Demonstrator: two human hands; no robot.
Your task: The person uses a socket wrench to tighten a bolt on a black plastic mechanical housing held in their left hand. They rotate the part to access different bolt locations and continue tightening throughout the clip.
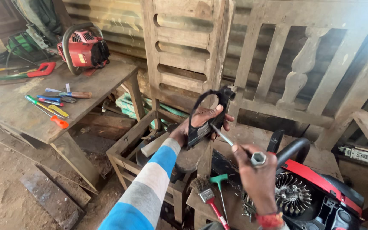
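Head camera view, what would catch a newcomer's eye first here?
At centre, the left hand holds up a black plastic handle part while the right hand presses a metal socket wrench against it. Lower right lies an opened red chainsaw with its flywheel fins bare. Upper left, a second red chainsaw body sits on a wooden workbench strewn with screwdrivers.

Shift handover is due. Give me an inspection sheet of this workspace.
Surface: worn wooden bench under the hands; plank table at left.
Job's things: black handle part in left hand; metal socket tool in right hand, tip on the part.
Clutter: opened red chainsaw, paintbrush, green T-handle key; screwdrivers, second red saw on the table.
Hands: both gripping.
Cables: nothing seen.
Surroundings: wooden railing panels, dirt floor.
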